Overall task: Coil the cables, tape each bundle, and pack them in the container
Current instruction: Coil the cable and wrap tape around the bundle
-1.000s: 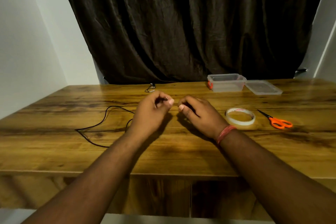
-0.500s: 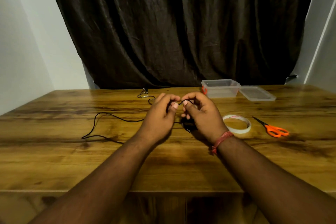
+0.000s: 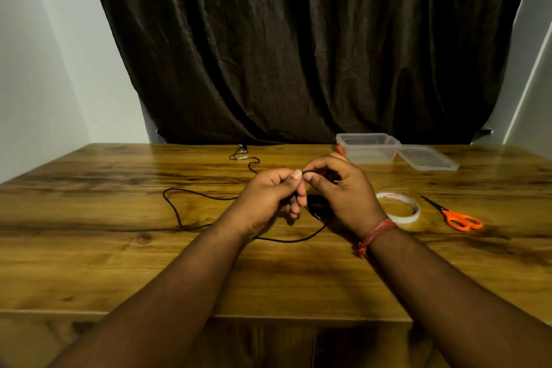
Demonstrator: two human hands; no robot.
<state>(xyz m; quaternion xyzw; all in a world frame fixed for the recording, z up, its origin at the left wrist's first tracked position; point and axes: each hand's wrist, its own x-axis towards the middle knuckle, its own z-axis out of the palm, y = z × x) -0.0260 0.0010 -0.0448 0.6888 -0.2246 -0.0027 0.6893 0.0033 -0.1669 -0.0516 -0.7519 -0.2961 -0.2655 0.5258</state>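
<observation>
Cable (image 3: 176, 209), black: pinched between your left hand (image 3: 270, 194) and right hand (image 3: 343, 188) above the table (image 3: 89, 248), slack trailing left. Tape roll (image 3: 398, 210), scissors (image 3: 457, 216), open container (image 3: 369, 148) at right.

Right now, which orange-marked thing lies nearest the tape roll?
The scissors, flat just right of the tape roll; the container with the orange clip stands farther back.

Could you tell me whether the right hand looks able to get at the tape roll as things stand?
Probably yes: the tape roll lies just beside the right hand, nothing between, though it pinches the cable.
</observation>
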